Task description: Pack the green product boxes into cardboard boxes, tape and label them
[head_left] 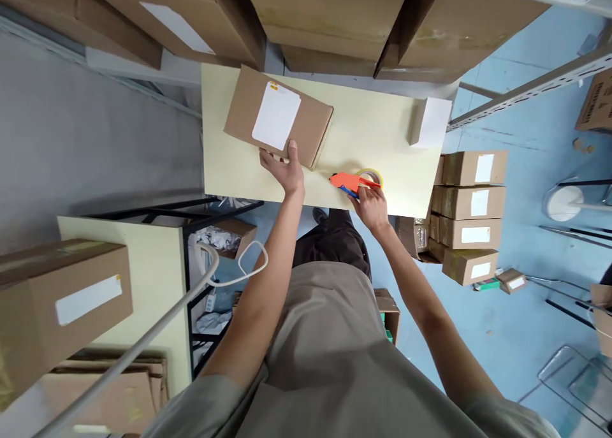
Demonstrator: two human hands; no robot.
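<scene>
On the cream tabletop [373, 119] a brown cardboard box [243, 106] lies at a slant, with a white label [276, 116] on its upper face. My left hand [287, 170] grips the box's near edge, thumb on top and the other fingers partly hidden at its side. To the right, my right hand [373, 207] is closed round an orange tape dispenser [345, 182] with a blue part. A roll of tape [379, 174] sits in it. A thin strip of tape seems to run from the dispenser toward the box's near right corner.
A small white box [434, 122] stands at the tabletop's right end. Large cartons [329, 17] fill the shelf beyond. Stacked labelled boxes [466, 202] are on the floor at right. At left, another carton [95, 285] rests on a side table, with a white bent rod [138, 349] crossing before it.
</scene>
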